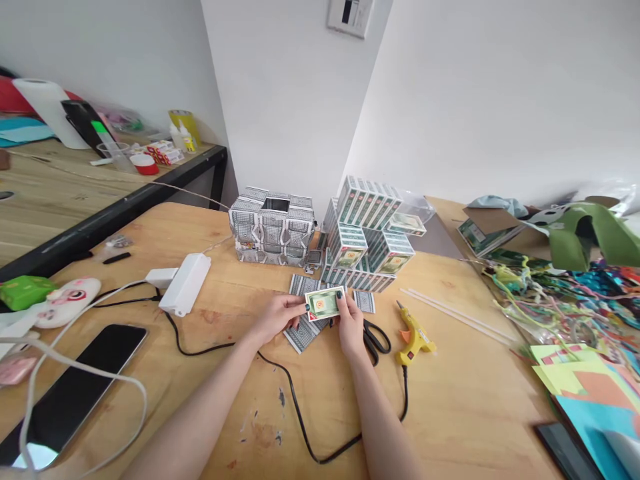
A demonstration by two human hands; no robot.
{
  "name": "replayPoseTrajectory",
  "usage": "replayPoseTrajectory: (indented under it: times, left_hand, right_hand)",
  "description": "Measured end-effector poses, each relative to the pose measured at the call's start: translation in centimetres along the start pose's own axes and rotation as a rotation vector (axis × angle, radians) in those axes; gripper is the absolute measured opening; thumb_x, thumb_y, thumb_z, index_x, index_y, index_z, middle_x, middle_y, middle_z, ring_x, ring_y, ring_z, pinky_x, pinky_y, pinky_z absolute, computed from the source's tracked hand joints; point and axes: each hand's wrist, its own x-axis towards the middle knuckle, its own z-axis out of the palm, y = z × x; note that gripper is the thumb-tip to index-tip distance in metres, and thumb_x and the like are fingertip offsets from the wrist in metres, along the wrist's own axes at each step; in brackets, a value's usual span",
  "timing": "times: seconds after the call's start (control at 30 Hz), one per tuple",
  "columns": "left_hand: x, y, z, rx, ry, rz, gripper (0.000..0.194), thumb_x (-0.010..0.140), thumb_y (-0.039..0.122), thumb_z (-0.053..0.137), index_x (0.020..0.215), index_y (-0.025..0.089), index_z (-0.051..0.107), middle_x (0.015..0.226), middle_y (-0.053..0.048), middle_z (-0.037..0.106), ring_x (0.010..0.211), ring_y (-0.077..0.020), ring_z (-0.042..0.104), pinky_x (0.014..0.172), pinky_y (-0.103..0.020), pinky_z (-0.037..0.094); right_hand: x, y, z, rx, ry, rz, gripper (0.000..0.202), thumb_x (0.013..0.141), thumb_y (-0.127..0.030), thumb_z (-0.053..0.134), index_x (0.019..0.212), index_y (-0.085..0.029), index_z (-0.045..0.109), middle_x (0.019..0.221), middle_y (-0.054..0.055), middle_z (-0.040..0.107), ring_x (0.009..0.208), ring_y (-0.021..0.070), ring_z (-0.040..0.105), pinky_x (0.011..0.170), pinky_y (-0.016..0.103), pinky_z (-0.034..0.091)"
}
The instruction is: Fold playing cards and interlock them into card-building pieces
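Between my left hand (279, 316) and my right hand (351, 321) is a green-and-cream playing card box (324, 303), its printed face toward me. My left fingers pinch its left end; my right thumb lies across its right end. Beneath it, grey-patterned playing cards (300, 339) lie spread on the table. Black-handled scissors (376, 340) rest just right of my right hand, their blades hidden. Farther right lies a yellow hot glue gun (414, 335). Behind my hands stand a stack of similar card boxes (367, 233) and a structure covered in patterned cards (273, 230).
The glue gun's black cord (295, 393) loops across the wooden table (465, 400). At left are a white power strip (187, 285) and a phone (75, 393). Two clear glue sticks (457, 315) lie right, near tangled craft materials (575, 307) and coloured paper (600, 400).
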Motion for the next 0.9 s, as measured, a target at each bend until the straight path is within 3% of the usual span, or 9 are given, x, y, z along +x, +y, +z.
replayPoseTrajectory:
  times: [0.13, 0.3, 0.53, 0.73, 0.9]
  left_hand:
    - [0.0, 0.1, 0.0, 0.029, -0.027, 0.019, 0.032, 0.072, 0.036, 0.060, 0.088, 0.009, 0.067, 0.056, -0.001, 0.058, 0.038, -0.0047, 0.039, 0.037, -0.018, 0.025]
    - [-0.3, 0.7, -0.1, 0.019, -0.040, -0.013, 0.032, 0.070, 0.035, 0.062, 0.090, 0.011, 0.068, 0.055, -0.001, 0.059, 0.034, -0.0037, 0.041, 0.034, -0.016, 0.022]
    - [-0.5, 0.9, -0.1, -0.054, -0.057, -0.058, 0.033, 0.070, 0.033, 0.063, 0.093, 0.010, 0.068, 0.047, 0.000, 0.058, 0.030, -0.0031, 0.038, 0.031, -0.016, 0.021]
    - [-0.6, 1.3, -0.5, -0.145, -0.129, -0.095, 0.035, 0.068, 0.031, 0.067, 0.095, 0.010, 0.067, 0.068, -0.005, 0.066, 0.034, -0.0021, 0.042, 0.033, -0.016, 0.027]
    - [-0.8, 1.4, -0.4, -0.189, -0.140, -0.095, 0.027, 0.067, 0.030, 0.067, 0.083, 0.009, 0.067, 0.057, -0.001, 0.061, 0.032, -0.0026, 0.042, 0.032, -0.015, 0.026]
  right_hand:
    - [0.2, 0.2, 0.0, 0.006, 0.023, 0.014, 0.035, 0.075, -0.050, 0.053, 0.087, -0.017, 0.061, 0.052, -0.005, 0.043, 0.041, 0.0087, 0.033, 0.037, 0.021, 0.029]
    - [0.3, 0.4, 0.1, 0.033, 0.015, 0.030, 0.034, 0.075, -0.049, 0.054, 0.083, -0.017, 0.062, 0.049, -0.006, 0.042, 0.041, 0.0084, 0.032, 0.037, 0.021, 0.028]
    - [0.5, 0.7, -0.1, 0.154, 0.031, 0.103, 0.050, 0.073, -0.043, 0.057, 0.118, -0.021, 0.054, 0.076, 0.001, 0.062, 0.045, 0.0090, 0.041, 0.039, 0.022, 0.032]
    - [0.5, 0.2, 0.0, 0.303, 0.018, 0.160, 0.046, 0.071, -0.037, 0.062, 0.115, -0.023, 0.058, 0.093, 0.001, 0.065, 0.057, 0.0098, 0.051, 0.043, 0.020, 0.035]
    - [0.4, -0.2, 0.1, 0.346, 0.011, 0.211, 0.046, 0.069, -0.037, 0.063, 0.112, -0.023, 0.059, 0.083, 0.000, 0.065, 0.054, 0.0096, 0.049, 0.042, 0.020, 0.034]
